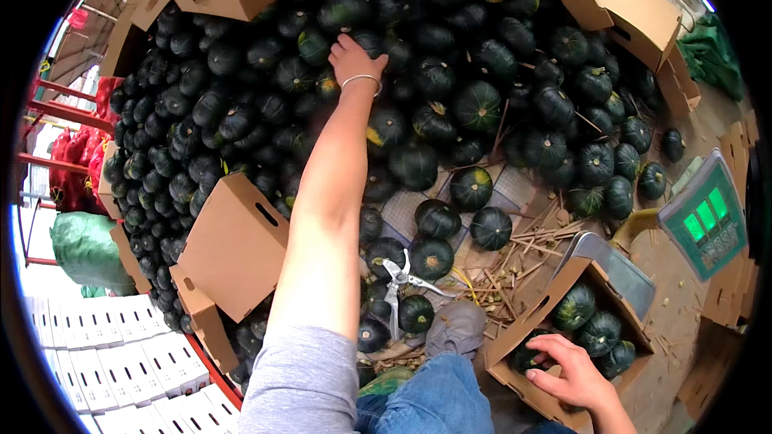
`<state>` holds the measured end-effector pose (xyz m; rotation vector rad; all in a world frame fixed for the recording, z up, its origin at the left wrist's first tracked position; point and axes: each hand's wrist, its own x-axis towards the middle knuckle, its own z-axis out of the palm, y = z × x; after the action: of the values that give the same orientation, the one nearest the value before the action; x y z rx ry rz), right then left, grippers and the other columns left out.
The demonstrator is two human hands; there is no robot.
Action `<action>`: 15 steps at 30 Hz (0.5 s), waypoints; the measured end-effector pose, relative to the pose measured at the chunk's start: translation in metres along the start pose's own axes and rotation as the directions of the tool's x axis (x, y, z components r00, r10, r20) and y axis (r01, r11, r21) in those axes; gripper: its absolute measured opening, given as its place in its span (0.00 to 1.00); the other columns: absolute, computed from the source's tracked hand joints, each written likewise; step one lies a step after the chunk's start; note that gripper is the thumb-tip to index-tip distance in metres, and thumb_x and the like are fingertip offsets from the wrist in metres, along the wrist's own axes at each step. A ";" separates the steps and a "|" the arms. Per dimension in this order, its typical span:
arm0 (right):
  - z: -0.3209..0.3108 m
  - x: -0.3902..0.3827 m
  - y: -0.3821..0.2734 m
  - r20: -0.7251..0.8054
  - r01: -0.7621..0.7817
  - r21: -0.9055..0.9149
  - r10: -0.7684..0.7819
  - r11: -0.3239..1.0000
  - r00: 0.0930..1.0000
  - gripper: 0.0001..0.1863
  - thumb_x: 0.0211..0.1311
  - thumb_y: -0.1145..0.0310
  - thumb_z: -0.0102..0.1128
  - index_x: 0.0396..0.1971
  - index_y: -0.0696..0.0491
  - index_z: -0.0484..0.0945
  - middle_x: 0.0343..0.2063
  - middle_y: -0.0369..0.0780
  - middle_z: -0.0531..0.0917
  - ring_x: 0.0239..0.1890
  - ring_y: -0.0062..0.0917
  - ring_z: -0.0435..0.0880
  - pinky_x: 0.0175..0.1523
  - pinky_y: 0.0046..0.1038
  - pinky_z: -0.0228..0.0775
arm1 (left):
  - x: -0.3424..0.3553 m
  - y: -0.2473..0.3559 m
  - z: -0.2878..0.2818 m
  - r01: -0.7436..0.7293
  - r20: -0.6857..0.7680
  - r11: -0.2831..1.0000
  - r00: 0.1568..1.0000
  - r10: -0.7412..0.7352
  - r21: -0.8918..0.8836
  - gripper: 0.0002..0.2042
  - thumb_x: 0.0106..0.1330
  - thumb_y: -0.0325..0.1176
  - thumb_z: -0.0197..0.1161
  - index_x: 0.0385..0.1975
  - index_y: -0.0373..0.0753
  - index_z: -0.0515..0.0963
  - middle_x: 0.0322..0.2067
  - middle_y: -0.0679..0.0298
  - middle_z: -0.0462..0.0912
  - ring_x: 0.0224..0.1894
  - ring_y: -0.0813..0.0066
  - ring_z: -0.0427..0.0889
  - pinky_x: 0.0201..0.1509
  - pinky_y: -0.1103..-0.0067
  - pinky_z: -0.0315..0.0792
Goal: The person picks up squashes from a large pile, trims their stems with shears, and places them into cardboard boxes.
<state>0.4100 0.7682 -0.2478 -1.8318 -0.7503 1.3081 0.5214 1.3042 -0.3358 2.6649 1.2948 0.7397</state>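
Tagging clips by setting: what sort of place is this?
Probably a produce packing shed: there's a big heap of dark green squash, a digital scale and rows of white cartons.

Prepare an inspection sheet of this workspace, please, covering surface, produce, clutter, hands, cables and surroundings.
Surface: grey-brown floor, littered
Job's things: heaped round dark-green squashes; open brown cardboard box holding several more
Clutter: dry straw-coloured stalks; silver metal pruning shears lying among squashes
Hands: bare left hand over the heap; bare right hand at a squash inside the box
Cables: none clearly distinguishable
Surroundings: green-lit rectangular display; white slotted boxes; red sacks
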 end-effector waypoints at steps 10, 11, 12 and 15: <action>-0.003 -0.020 -0.004 -0.022 0.011 0.017 -0.011 1.000 1.000 0.24 0.52 0.64 0.66 0.48 0.57 0.73 0.45 0.44 0.76 0.36 0.30 0.80 0.43 0.29 0.75 | -0.018 -0.024 -0.049 0.464 0.566 0.455 0.816 0.114 -0.760 0.27 0.55 0.32 0.64 0.56 0.33 0.66 0.44 0.58 0.78 0.44 0.65 0.80 0.43 0.70 0.77; -0.006 -0.024 -0.004 -0.019 0.012 0.021 -0.012 1.000 1.000 0.24 0.52 0.64 0.66 0.48 0.57 0.73 0.45 0.44 0.76 0.36 0.30 0.80 0.43 0.29 0.74 | -0.046 -0.005 -0.054 0.544 0.619 0.330 0.762 0.191 -0.772 0.25 0.56 0.30 0.63 0.54 0.33 0.67 0.43 0.60 0.79 0.42 0.68 0.80 0.40 0.73 0.78; -0.005 -0.025 -0.005 -0.005 0.008 0.029 -0.008 1.000 1.000 0.24 0.52 0.64 0.66 0.48 0.57 0.73 0.45 0.44 0.75 0.37 0.30 0.80 0.43 0.29 0.74 | -0.067 -0.003 -0.057 0.630 0.663 0.212 0.691 0.286 -0.748 0.22 0.57 0.30 0.62 0.53 0.34 0.68 0.43 0.60 0.79 0.41 0.69 0.80 0.39 0.74 0.78; -0.001 -0.018 -0.010 -0.018 0.029 0.063 -0.028 0.998 0.999 0.25 0.52 0.65 0.65 0.50 0.57 0.71 0.47 0.44 0.74 0.39 0.30 0.80 0.45 0.29 0.73 | -0.135 0.006 -0.067 0.809 0.658 -0.060 0.517 0.547 -0.585 0.22 0.58 0.29 0.56 0.54 0.36 0.66 0.43 0.60 0.79 0.43 0.70 0.80 0.42 0.72 0.78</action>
<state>0.4050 0.7595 -0.2300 -1.7739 -0.7161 1.2824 0.4244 1.1890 -0.3270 0.9582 0.2735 0.0104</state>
